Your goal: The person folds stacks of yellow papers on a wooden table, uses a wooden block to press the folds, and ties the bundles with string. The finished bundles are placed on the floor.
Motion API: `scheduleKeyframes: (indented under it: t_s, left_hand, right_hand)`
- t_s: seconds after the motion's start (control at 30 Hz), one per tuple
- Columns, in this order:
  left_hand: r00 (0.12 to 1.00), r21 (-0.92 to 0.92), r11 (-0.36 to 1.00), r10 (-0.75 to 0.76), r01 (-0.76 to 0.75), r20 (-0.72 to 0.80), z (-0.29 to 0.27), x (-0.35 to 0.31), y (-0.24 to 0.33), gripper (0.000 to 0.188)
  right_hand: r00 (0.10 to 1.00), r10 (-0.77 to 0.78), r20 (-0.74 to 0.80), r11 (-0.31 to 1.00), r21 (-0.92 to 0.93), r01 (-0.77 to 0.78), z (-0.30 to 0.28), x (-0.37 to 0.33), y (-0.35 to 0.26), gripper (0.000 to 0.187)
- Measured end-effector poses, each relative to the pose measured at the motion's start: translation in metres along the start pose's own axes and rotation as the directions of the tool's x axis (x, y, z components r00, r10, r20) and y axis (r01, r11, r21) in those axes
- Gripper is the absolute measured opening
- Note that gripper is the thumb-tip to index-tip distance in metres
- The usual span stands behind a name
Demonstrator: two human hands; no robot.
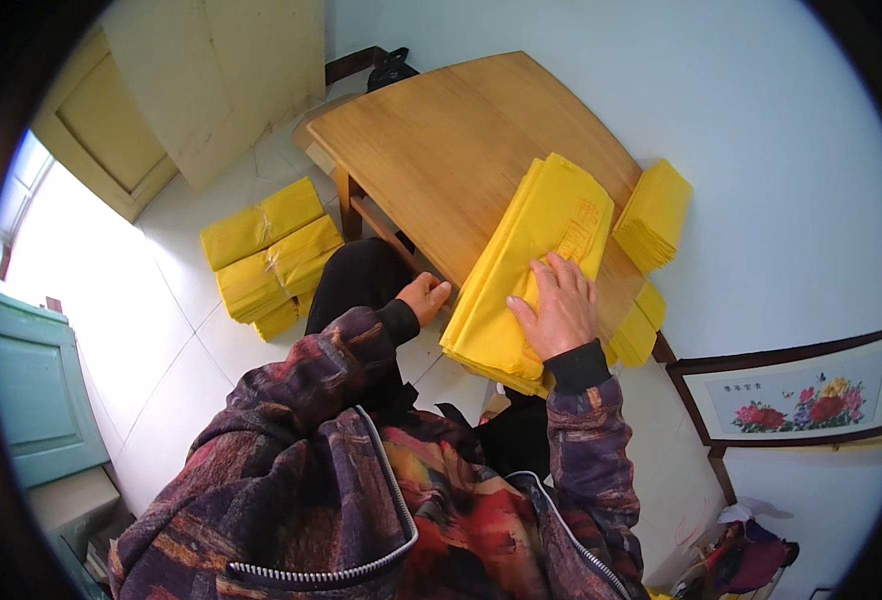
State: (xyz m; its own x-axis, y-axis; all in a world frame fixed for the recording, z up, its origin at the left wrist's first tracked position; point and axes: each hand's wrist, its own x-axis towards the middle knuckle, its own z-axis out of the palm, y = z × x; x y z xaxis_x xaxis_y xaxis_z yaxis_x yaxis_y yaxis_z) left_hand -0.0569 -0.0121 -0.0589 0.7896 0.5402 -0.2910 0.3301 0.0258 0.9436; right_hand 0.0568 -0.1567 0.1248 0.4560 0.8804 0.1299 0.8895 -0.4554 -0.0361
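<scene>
Wooden tabletop (441, 140) beside a pale wall (761, 140), tied yellow bundles (261, 225) on the floor (166, 335) to its left. Our yellow stack (506, 265) slants across the tabletop's near edge, overhanging toward us. We've got the right hand (561, 310) palm-down on it, grip apart: thumb out, fingers slightly spread; pressing or just resting, can't tell. Our left hand (424, 298) is just off the tabletop's near edge, left forearm (311, 365) angled toward it, fingers curled together.
</scene>
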Motion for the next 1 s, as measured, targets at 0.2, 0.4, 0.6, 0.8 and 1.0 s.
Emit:
scheduleKeyframes:
  t_s: [0.2, 0.4, 0.6, 0.8, 1.0]
  left_hand:
    - [0.937, -0.506, 0.794, -0.227, 0.337, 0.266, 0.024, 0.009, 0.002, 0.044]
    - [0.908, -0.582, 0.753, -0.048, 0.306, 0.415, 0.027, -0.021, 0.049, 0.060]
    - [0.819, -0.556, 0.739, 0.011, 0.380, 0.574, 0.035, -0.007, 0.073, 0.063]
    - [0.867, -0.753, 0.500, 0.011, 0.427, 0.499, 0.052, 0.053, 0.081, 0.063]
    - [0.818, -0.681, 0.603, 0.077, 0.417, 0.569, 0.056, 0.092, 0.094, 0.063]
  right_hand:
    - [1.000, 0.002, -0.004, 0.997, 0.072, -0.002, 0.011, -0.009, 0.011, 0.053]
    - [0.996, -0.068, -0.062, 0.963, 0.256, 0.082, 0.006, -0.020, 0.037, 0.049]
    - [0.999, -0.032, 0.017, 0.860, 0.510, 0.019, -0.001, -0.033, 0.072, 0.046]
    - [0.998, 0.057, 0.012, 0.747, 0.663, -0.050, 0.001, -0.034, 0.089, 0.040]
    - [0.924, 0.376, 0.072, 0.453, 0.855, -0.251, 0.019, -0.027, 0.092, 0.043]
